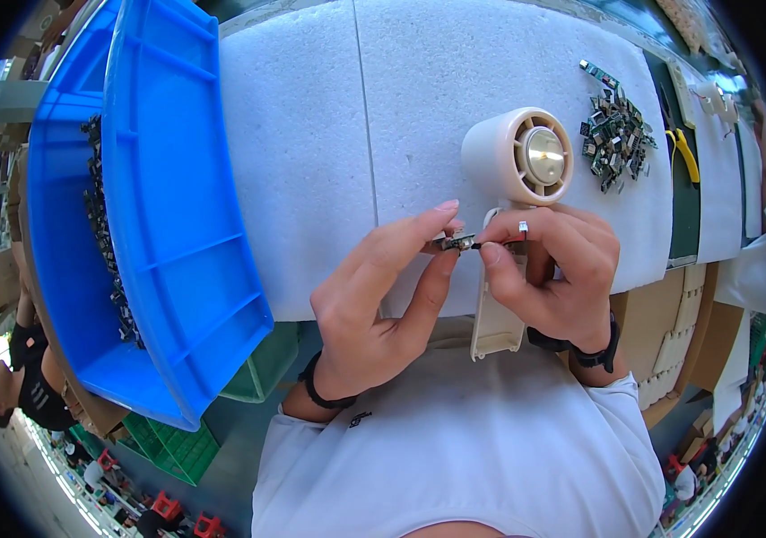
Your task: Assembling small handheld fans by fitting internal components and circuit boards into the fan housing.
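Between thumb and fingers my left hand point(372, 291) pinches a small circuit board point(456, 241). My right hand point(558, 269) is closed on a thin wire with a small white plug point(523, 228) showing above the fingers. Its dark end meets the board's right edge; whether it is plugged in I cannot tell. Just beyond my hands lies a cream handheld fan point(495, 157), its round head showing a shiny metal hub. The fan's handle shell point(497, 323) runs toward me under my right hand, which partly hides it.
A blue plastic bin point(177, 179) holding dark small parts point(105, 233) stands at the left. Several loose circuit boards point(616, 134) are heaped at the right on white foam sheeting point(302, 134). Yellow-handled pliers point(685, 157) lie beyond them. A cardboard box point(661, 332) is at the lower right.
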